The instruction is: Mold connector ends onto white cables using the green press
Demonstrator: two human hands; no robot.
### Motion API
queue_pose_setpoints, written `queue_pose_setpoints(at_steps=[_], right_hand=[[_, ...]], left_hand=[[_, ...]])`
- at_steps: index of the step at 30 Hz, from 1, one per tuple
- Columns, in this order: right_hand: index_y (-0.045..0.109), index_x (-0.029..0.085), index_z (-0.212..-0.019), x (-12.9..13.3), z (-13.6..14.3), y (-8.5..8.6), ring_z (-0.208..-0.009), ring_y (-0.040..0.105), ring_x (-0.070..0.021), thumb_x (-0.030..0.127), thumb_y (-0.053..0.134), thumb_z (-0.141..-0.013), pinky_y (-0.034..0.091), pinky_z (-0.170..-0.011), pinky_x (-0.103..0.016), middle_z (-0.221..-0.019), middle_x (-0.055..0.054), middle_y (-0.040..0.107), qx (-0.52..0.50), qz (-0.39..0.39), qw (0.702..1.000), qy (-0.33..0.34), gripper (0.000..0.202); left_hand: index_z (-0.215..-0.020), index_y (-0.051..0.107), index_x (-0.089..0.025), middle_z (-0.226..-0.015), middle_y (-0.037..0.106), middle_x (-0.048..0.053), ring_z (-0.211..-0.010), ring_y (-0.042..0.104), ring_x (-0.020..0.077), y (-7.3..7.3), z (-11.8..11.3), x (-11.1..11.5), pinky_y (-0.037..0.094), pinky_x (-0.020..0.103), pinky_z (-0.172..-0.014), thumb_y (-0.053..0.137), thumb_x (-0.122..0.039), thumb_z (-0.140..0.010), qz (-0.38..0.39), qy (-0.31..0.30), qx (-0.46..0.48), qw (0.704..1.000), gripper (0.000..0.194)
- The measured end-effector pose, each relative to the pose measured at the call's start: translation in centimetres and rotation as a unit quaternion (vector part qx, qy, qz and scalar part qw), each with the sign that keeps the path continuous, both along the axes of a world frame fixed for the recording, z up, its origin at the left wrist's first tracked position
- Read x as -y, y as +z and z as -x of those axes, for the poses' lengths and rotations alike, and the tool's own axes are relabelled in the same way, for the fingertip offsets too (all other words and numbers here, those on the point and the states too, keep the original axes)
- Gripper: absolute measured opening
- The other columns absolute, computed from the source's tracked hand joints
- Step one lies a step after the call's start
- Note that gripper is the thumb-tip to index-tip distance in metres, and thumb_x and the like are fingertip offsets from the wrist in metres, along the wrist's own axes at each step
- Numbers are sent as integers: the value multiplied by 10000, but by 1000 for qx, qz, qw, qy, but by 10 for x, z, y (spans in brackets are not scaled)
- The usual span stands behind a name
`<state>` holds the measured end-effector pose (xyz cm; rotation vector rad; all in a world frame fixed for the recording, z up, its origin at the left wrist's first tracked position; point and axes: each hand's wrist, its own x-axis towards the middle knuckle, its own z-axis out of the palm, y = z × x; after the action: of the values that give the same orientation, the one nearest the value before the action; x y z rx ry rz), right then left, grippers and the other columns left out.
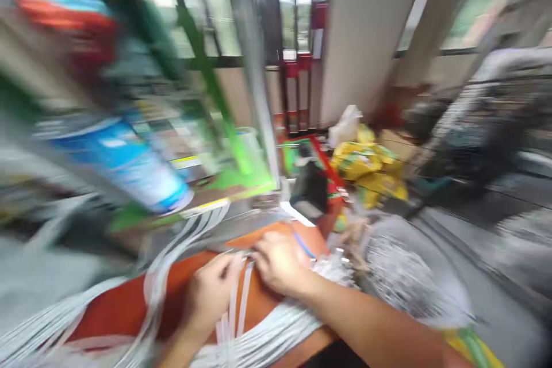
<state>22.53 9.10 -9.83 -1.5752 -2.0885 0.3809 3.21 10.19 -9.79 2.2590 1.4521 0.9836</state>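
Note:
My left hand [215, 287] and my right hand [278, 261] are close together over an orange-brown surface [172, 282]. The left hand's fingers are closed in a pinch on the ends of thin white cords [245, 299], which hang down between the two hands. My right hand has its fingers curled against the same spot; what lies in them is blurred. A thick bundle of white cords [276, 330] lies below the hands, and more white strands [161, 270] loop up on the left toward the bench.
A blue and white can [129, 158] stands at left by a green frame [207, 86]. Ahead are a red-edged crate [323, 167] and yellow bags [366, 164]. At right, a clear bag of white pieces [405, 270] sits beside dark machinery [478, 138].

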Motion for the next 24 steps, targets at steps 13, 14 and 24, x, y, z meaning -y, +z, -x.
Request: queue_pose_setpoints(at_steps=[13,14,24], right_hand=[[706,258,-1103,-13,-5,-26,-965,632,-246,423,402,-1076,499,-884,-407,-1027,-88,659,-130,9,989,63,347],[705,262,-1107,-13,-6,-25,-981,637,-247,430,402,-1075,506,-891,-410,-1040,-88,664,-136,15,988,65,348],[563,167,-1349,-93,-24,12,-1295,532,-305,437,397,-1056,431,-1119,-492,-1370,-170,590,-60,-127,989,52,433]], left_hand=[[-788,637,-190,-761,668,45,-718,608,154,6,0,-2,437,261,-704,497,-278,-1032,60,-4,112,992,295],[-813,638,-193,-772,666,43,-726,610,156,5,1,-3,451,263,-716,501,-278,-1030,54,5,118,992,271],[-1344,475,-209,-1371,554,149,-1325,540,301,27,35,-39,474,453,-1124,666,-210,-907,-101,105,24,989,477]])
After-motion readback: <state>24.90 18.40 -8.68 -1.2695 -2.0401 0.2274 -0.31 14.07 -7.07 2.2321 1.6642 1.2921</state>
